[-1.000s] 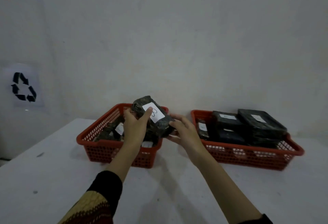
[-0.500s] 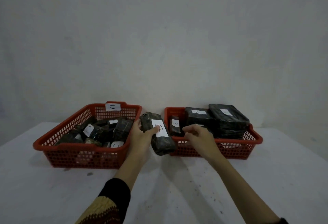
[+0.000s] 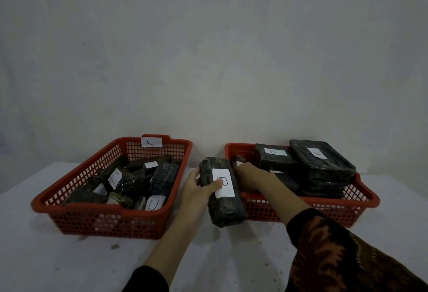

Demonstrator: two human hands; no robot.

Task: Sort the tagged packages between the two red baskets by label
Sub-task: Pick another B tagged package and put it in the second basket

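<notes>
My left hand (image 3: pixel 196 189) grips a black wrapped package (image 3: pixel 225 208) with a white tag marked B, held in the gap between the two red baskets, just above the table. The left basket (image 3: pixel 92 208) carries a C tag (image 3: pixel 151 142) on its far wall and holds several small dark packages tagged C. The right basket (image 3: pixel 361 201) holds flat black packages (image 3: pixel 319 159) tagged B. My right hand (image 3: pixel 252 178) reaches into the right basket's left end and touches a small dark package (image 3: pixel 238 159); its fingertips are hidden.
Both baskets stand on a white table (image 3: pixel 69 264) against a plain grey wall. The held package overlaps the right basket's front left corner. Bare table lies in front of both baskets.
The B package has come out of the left basket and moved right and down to the gap between the baskets. My right hand has moved from the right basket's rim into it.
</notes>
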